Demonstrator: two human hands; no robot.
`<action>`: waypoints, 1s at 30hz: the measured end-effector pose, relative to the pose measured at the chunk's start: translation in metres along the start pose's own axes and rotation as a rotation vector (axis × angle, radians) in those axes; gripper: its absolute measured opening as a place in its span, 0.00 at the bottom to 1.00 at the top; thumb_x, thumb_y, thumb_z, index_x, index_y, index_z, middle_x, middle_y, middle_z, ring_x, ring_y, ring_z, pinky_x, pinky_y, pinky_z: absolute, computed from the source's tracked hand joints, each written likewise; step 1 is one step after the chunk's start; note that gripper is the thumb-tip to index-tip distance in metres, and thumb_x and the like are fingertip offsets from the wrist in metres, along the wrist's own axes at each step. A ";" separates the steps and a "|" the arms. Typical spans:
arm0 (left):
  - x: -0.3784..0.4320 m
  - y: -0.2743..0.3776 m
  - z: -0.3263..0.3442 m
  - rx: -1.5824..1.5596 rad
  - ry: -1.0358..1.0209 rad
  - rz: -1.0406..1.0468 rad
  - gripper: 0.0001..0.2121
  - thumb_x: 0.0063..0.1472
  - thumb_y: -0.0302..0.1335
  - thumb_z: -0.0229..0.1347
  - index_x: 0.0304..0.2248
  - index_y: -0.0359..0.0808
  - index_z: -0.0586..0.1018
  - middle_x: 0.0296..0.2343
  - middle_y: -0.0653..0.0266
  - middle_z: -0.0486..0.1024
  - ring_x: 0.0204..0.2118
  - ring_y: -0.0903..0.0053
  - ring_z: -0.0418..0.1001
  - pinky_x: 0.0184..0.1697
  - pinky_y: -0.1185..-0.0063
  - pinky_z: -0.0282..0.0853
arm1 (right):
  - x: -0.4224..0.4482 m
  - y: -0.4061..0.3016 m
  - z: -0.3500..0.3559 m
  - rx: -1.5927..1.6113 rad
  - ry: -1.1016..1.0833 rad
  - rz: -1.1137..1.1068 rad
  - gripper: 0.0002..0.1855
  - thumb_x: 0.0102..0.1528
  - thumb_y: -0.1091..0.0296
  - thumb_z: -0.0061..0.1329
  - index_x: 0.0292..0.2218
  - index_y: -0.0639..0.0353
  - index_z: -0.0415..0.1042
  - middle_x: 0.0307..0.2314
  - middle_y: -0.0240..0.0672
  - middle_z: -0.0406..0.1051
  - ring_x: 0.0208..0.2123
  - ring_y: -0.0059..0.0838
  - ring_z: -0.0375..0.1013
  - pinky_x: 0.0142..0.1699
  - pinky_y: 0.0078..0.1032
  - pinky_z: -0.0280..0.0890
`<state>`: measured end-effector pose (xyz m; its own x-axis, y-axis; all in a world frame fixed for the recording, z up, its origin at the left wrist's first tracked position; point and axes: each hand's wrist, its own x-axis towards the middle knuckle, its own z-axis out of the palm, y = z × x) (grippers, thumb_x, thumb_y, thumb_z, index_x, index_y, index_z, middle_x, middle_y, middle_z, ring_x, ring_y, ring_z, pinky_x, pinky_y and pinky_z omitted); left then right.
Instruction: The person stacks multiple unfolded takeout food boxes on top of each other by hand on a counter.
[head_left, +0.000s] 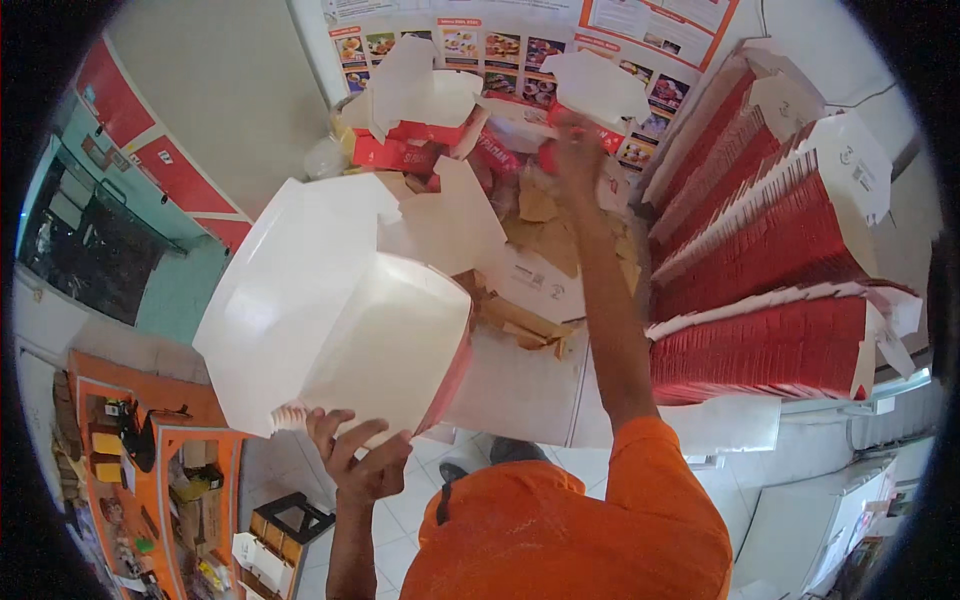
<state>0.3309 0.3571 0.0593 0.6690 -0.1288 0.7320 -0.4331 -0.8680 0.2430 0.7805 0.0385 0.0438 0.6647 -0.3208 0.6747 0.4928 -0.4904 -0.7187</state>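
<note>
My left hand (364, 450) grips the near lower rim of a large white paperboard food box (390, 322) with its lid flap standing open. Layered edges at its corner suggest several boxes nested together. My right hand (579, 154) reaches to the back of the table, blurred, against a smaller red and white carton (600, 94). Whether its fingers have closed on that carton is hard to see. Left of it stands another open red and white carton (431, 97). Brown paper pieces (540, 202) and a flat white printed flap (536, 281) lie below my right forearm.
Tall stacks of folded red cartons (765, 330) line the table's right side. The pale table (517, 397) ends near my body. A printed poster (502, 52) covers the back wall. Orange shelving (157, 405) stands at lower left, with a wooden crate (281, 547) on the floor.
</note>
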 end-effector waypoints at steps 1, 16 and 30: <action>-0.006 0.000 -0.001 0.011 -0.005 -0.026 0.10 0.49 0.34 0.65 0.30 0.65 0.82 0.36 0.81 0.73 0.50 0.68 0.66 0.64 0.60 0.51 | 0.006 0.013 0.005 -0.083 0.189 0.044 0.12 0.59 0.61 0.50 0.40 0.56 0.78 0.33 0.39 0.79 0.35 0.42 0.77 0.44 0.34 0.70; -0.012 -0.004 -0.009 0.022 -0.019 -0.073 0.08 0.46 0.41 0.70 0.27 0.66 0.84 0.37 0.82 0.74 0.44 0.73 0.66 0.63 0.64 0.51 | 0.068 0.248 -0.040 -0.832 -0.348 0.425 0.22 0.52 0.54 0.54 0.45 0.57 0.76 0.36 0.47 0.77 0.40 0.40 0.76 0.47 0.35 0.69; 0.010 -0.004 -0.041 -0.119 0.045 -0.050 0.14 0.45 0.27 0.72 0.33 0.49 0.84 0.38 0.73 0.75 0.46 0.67 0.71 0.55 0.63 0.68 | -0.012 -0.260 -0.048 0.245 -1.089 -0.290 0.18 0.50 0.65 0.58 0.41 0.64 0.76 0.30 0.42 0.75 0.33 0.31 0.75 0.41 0.29 0.69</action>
<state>0.3146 0.3789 0.0917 0.6651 -0.0629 0.7441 -0.4704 -0.8092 0.3520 0.6176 0.1307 0.2308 0.5822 0.7062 0.4029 0.7228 -0.2228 -0.6541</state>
